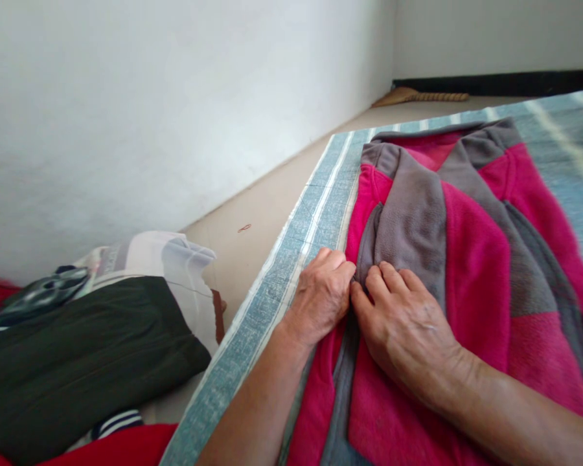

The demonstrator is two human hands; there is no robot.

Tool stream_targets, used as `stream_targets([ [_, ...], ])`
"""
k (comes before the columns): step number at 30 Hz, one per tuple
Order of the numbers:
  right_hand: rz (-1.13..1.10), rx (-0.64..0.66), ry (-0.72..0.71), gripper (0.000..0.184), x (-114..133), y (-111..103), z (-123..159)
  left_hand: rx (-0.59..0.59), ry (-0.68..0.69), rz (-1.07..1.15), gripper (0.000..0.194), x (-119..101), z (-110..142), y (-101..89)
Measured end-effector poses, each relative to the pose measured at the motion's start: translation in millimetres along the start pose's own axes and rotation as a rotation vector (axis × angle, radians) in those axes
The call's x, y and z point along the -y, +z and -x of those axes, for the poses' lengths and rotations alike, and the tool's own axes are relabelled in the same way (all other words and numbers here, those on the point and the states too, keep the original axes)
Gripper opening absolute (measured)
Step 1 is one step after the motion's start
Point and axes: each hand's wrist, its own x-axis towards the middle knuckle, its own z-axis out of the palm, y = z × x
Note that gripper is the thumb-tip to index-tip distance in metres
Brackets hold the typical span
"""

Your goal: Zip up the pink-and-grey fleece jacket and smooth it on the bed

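A pink and grey fleece jacket [480, 239] lies spread on a blue-green cloth with white stripes [291, 265], its collar end away from me. My left hand [323, 291] is closed on the jacket's left front edge, fingers curled in and thumb side toward the right. Right beside it, my right hand [405, 323] presses on the grey and pink front with bent fingers, its thumb and fingertips gathering the fabric along a dark grey seam or zip strip. The two hands almost touch. What lies under their fingertips is hidden.
Left of the cloth's edge, lower down, is a pile of clothes with a dark green garment [92, 349], a white printed piece [146, 255] and red fabric [121, 446]. A small reddish loop [244, 228] lies on the pale floor. A broom [412, 96] rests by the far wall.
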Motion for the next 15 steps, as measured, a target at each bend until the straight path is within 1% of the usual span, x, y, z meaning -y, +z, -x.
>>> stream_targets([
  [5, -0.006, -0.026, -0.001, 0.023, -0.1, 1.1, 0.2, 0.006, -0.029, 0.025, 0.018, -1.8, 0.0, -0.7],
  [9, -0.009, -0.049, -0.001, 0.024, 0.1, 2.0, 0.9, 0.013, -0.051, 0.072, 0.021, -1.7, 0.0, -2.3],
  [15, 0.002, -0.045, -0.004, 0.025, 0.0, 1.1, 1.1, 0.002, -0.109, 0.198, 0.021, 1.1, 1.0, -3.4],
])
